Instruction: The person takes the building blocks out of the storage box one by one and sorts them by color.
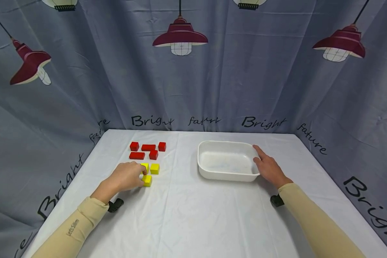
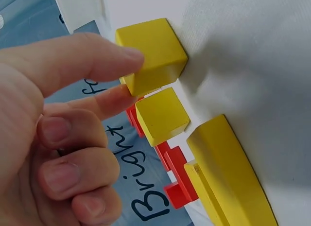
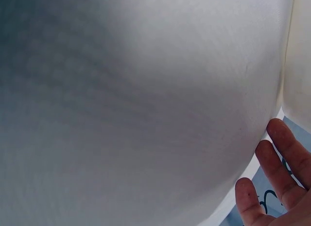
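The left hand [image 1: 127, 177] rests on the white cloth-covered table [image 1: 193, 222], to the left of the white rectangular plastic tray [image 1: 227, 172] that serves as the reference point here. In the left wrist view the thumb and index finger [image 2: 92, 56] are extended and pinch a small yellow wooden cube [image 2: 154, 53] between them, while the remaining three fingers are curled toward the palm. In the head view this pinched cube [image 1: 147, 180] sits on the table at the fingertips, well left of the tray and nearest the person among the yellow pieces. Two more yellow cubes [image 1: 154, 168] lie just behind it, one partly covered by the fingers. A group of five red wooden blocks [image 1: 148, 147], some cubic and some oblong, lies farther back, also left of the tray and near the far table edge. The right hand [image 1: 268, 168] lies against the right end wall of the tray, fingers straight and together, with the fingertips touching the rim near its far right corner; it grips nothing. In the right wrist view the straight fingers [image 3: 279, 160] lie flat beside the tray's smooth white outer wall. The tray itself stands right of the table centre, upright, and holds no blocks. Both forearms wear beige sleeves [image 1: 74, 229].
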Tool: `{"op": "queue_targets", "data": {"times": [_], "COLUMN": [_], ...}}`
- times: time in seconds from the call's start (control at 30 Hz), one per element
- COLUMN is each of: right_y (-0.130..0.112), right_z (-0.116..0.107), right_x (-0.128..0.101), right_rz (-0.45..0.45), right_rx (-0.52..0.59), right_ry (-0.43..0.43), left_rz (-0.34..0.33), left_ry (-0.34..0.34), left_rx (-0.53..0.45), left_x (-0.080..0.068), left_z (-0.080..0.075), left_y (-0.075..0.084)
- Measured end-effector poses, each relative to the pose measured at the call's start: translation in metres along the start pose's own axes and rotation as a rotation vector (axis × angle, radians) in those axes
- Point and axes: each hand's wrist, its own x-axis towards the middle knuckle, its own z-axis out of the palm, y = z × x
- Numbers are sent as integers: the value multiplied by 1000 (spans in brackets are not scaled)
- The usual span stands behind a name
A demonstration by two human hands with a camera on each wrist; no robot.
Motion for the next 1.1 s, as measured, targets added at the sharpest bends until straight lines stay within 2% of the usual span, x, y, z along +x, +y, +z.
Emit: {"op": "queue_targets", "data": {"times": [0.23, 0.37, 0.5, 0.73, 0.9, 1.1], "right_y": [-1, -3, -5, -11, -6, -1], "right_z": [5, 6, 1, -9, -8, -11], "right_x": [2, 1, 1, 2, -2, -5], "right_rz": [0, 0, -5, -15, -4, 22], "right_rx": [8, 5, -20, -35, -13, -21], "right_ry": [-9, -25, -61, -131, -132, -114], "left_rz": [4, 3, 20, 58, 99, 112], "left_ry": [35, 42, 82, 164, 167, 156], "left_rx": [28, 18, -5, -53, -75, -98], "left_x": [-5, -7, -6, 4, 11, 18], "left_z": [1, 0, -2, -14, -16, -17], "left_y": [-1, -1, 1, 15, 29, 39]}}
